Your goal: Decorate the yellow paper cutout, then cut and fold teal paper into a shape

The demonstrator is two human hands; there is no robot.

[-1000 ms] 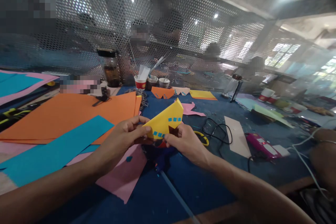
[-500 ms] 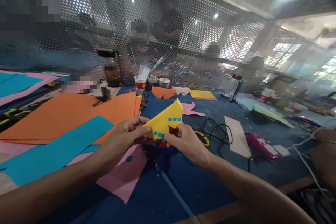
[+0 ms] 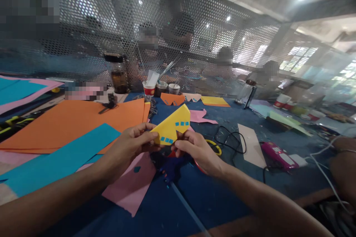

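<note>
A folded yellow paper cutout (image 3: 169, 123) with a notch in its lower edge and small blue squares stuck on it is held up above the table. My left hand (image 3: 139, 139) pinches its left corner between thumb and fingers. At the lower right edge, my right hand (image 3: 191, 146) is closed on the paper by the notch, its fingertips partly hidden. Beneath the hands lie a pink paper piece (image 3: 132, 189) and a dark blue glue gun (image 3: 174, 168) with a clear glue stick (image 3: 187, 205) extending towards me.
Orange sheets (image 3: 69, 122) and a blue strip (image 3: 63, 159) cover the left side. Similar orange (image 3: 172, 99) and pale pink (image 3: 191, 97) cutouts lie behind. To the right are a black cable (image 3: 229, 139), a magenta device (image 3: 279, 155) and another person's arm (image 3: 343, 163).
The yellow cutout has shifted slightly left and tilted in my hands. My right fingers have moved a little at the notch, and red scissor-like handles show more beneath them.
</note>
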